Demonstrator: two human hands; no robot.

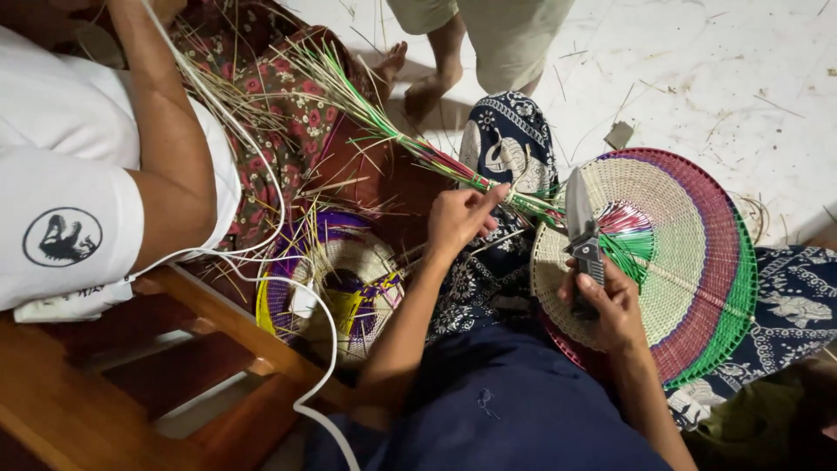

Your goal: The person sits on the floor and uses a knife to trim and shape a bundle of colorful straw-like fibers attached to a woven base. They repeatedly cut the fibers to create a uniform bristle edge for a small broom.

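1. Neighbour first, at far left: a person in a white short-sleeved shirt point(61, 174) sits beside me over a floral red-brown cloth point(288, 113), and a white cable point(288, 288) trails across a brown wooden bench frame point(131, 384).
2. Just right of that, a round, partly woven basket piece in purple, yellow and natural straw point(340, 279) lies low between us, with loose strands sticking out of its rim; it looks unfinished to me.
3. My left hand point(458, 218) comes next. Its fingertips are pressed together, pinching the long bundle of green, red and pale straw strands point(392, 135) where the bundle narrows toward the fan's centre. The free ends fan out up and left, uncut.
4. Further right, my right hand point(610, 301) is closed round the dark handle of a folding knife with a pale steel blade point(580, 214); the blade points up, over the fan's face.
5. Under the knife rests the half-round woven straw fan with bands of cream, magenta, purple and green point(689, 253), on my lap over dark blue patterned cloth point(802, 296). Its face looks fully woven, rim included, so I judge the weaving done and the handle strands still to bind and trim.
6. Above, another person's bare feet point(418, 78) stand on the pale, straw-littered floor point(741, 78).
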